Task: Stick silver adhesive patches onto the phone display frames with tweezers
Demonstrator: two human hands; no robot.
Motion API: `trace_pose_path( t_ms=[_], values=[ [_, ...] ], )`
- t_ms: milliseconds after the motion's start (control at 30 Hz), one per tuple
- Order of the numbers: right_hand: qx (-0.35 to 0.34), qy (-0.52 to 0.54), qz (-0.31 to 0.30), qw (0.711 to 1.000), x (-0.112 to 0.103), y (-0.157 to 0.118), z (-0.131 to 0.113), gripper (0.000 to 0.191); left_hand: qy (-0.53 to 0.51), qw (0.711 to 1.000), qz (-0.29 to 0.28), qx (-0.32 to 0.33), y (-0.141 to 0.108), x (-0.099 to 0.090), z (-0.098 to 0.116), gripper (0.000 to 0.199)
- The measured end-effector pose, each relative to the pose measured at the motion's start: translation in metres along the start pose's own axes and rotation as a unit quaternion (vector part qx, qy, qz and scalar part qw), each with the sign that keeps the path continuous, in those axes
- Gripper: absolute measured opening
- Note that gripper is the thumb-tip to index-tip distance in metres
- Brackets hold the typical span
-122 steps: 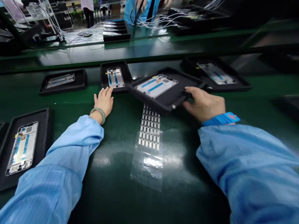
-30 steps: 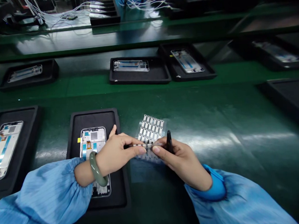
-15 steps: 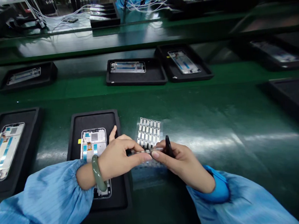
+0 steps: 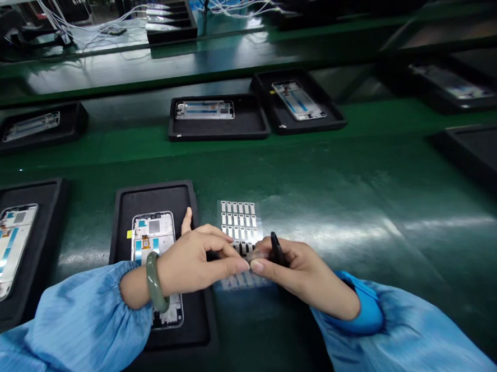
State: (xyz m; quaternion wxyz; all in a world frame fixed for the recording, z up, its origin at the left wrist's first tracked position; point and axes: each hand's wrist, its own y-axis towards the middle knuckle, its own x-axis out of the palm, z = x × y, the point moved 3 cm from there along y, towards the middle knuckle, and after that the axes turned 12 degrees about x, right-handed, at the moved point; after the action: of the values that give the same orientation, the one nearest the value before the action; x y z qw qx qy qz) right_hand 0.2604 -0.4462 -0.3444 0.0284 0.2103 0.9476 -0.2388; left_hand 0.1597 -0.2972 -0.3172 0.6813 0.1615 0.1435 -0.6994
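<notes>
A clear sheet with rows of small pale stickers point(image 4: 239, 220) lies on the green bench, partly under both hands. My left hand point(image 4: 206, 256), with a green bangle at the wrist, pinches something tiny at the fingertips; it is too small to name. My right hand point(image 4: 295, 264) meets it thumb to thumb and holds a dark pen-like tool point(image 4: 277, 249) in its curled fingers. Beneath my left forearm, a phone frame point(image 4: 154, 231) with blue strips and a yellow tab rests in a black tray point(image 4: 125, 202), partly hidden.
Another black tray point(image 4: 51, 192) with a phone frame point(image 4: 10, 251) stands at the left. Further back are trays with frames point(image 4: 220, 130) point(image 4: 333, 122) point(image 4: 76, 121). One more tray point(image 4: 477, 138) is at the right edge. White cables point(image 4: 237, 8) lie on the far shelf.
The view has shifted slightly. The sticker sheet has moved a little left and turned straighter, and more of its lower part shows. The hands remain together at the fingertips.
</notes>
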Motion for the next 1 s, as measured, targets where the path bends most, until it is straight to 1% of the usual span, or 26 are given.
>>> trace_pose_path(
  t_ms=[167,233,300,400,433,500,567,633,700,767,933,1000],
  values=[
    [0.002,-0.016,-0.026,1.000,0.002,-0.003,-0.004,0.030,-0.027,0.997,-0.075,-0.007,0.003,-0.002,0.001,0.023],
    [0.003,-0.018,-0.035,0.999,0.000,-0.005,-0.005,0.030,-0.025,0.996,-0.088,-0.008,0.003,-0.003,0.001,0.028],
    [0.003,-0.019,-0.028,0.999,-0.002,-0.005,-0.006,0.031,-0.022,0.996,-0.084,-0.001,0.003,-0.004,0.001,0.031],
    [-0.003,-0.023,0.004,1.000,-0.006,-0.006,-0.007,0.032,-0.004,0.998,-0.065,0.022,0.000,-0.004,0.002,0.018],
    [-0.005,-0.022,0.013,1.000,-0.007,-0.006,-0.007,0.032,0.008,0.998,-0.056,0.026,0.000,-0.003,0.002,0.018],
    [-0.010,-0.016,0.023,1.000,-0.009,-0.006,-0.007,0.032,0.035,0.998,-0.036,0.027,-0.002,-0.002,0.001,0.023],
    [-0.012,-0.014,0.027,0.999,-0.010,-0.006,-0.007,0.031,0.054,0.998,-0.020,0.025,-0.002,-0.001,0.000,0.018],
    [-0.012,-0.017,0.030,0.999,-0.011,-0.007,-0.007,0.031,0.047,0.999,-0.015,0.022,-0.001,0.000,0.000,0.013],
    [-0.014,-0.020,0.030,0.999,-0.011,-0.007,-0.007,0.031,0.018,1.000,-0.021,0.013,0.001,-0.001,0.002,0.011],
    [-0.015,-0.019,0.026,0.999,-0.012,-0.007,-0.007,0.031,-0.009,0.999,-0.033,0.006,0.002,-0.003,0.004,0.014],
    [-0.012,-0.022,-0.001,1.000,-0.010,-0.008,-0.008,0.030,-0.026,0.997,-0.079,0.001,0.004,-0.006,0.006,0.028],
    [-0.011,-0.025,-0.015,0.999,-0.009,-0.009,-0.008,0.029,-0.022,0.996,-0.085,-0.001,0.005,-0.006,0.005,0.036]
  ],
)
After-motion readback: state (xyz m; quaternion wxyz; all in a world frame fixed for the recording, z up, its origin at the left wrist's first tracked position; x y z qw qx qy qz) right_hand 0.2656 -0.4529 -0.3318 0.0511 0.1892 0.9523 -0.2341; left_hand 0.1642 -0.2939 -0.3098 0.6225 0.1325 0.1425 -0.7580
